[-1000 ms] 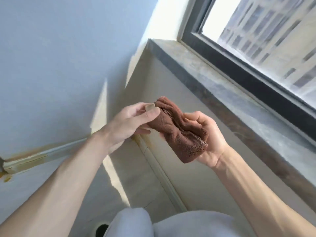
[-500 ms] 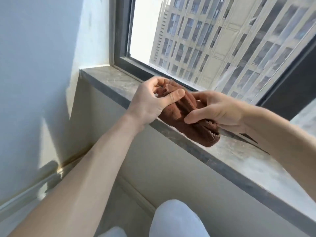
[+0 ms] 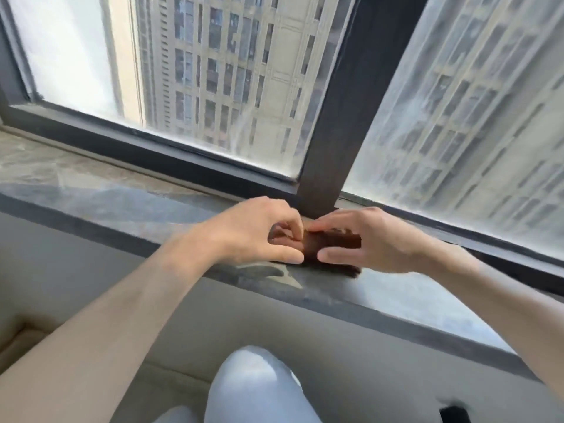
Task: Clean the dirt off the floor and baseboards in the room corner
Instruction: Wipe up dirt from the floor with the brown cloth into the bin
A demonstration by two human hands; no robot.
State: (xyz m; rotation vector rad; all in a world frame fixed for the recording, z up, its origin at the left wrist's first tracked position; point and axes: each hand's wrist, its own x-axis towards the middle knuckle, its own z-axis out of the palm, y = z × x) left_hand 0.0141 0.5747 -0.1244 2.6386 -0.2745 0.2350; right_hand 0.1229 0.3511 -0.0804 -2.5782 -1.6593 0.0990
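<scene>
Baseboards and floor corner are out of view; a window [image 3: 229,71] and stone sill [image 3: 91,190] fill the frame. Brown cloth [image 3: 331,241] sits bunched over the sill, the left hand [image 3: 253,233] pinching one end, the right hand [image 3: 366,239] curled round the other. Folding should yield a firm pad with a clean face outward — no loose corners. A second ago the corner showed below; the view has since swung up.
</scene>
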